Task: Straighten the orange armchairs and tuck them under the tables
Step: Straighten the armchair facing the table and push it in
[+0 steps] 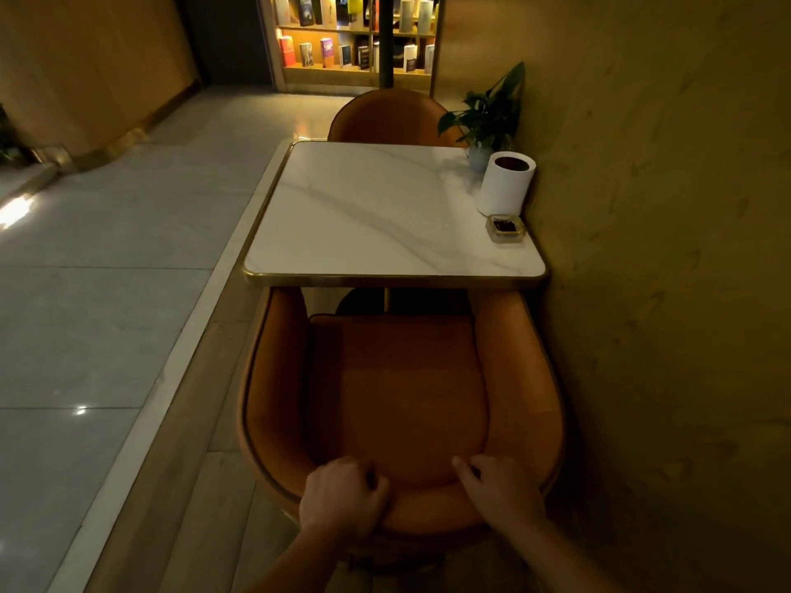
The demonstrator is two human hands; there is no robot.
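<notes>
Left hand, right hand, fingers curled over armchair rim, armrests under table edge, wall right

So I've got both hands on the backrest of the near orange leather armchair: left hand curled over the top edge, right hand gripping it close by. Its arm tips sit under the near edge of the gold-rimmed white marble desk. There's a second orange armchair at the far side. A white cylinder, glass ashtray and potted plant line the wall side.
</notes>
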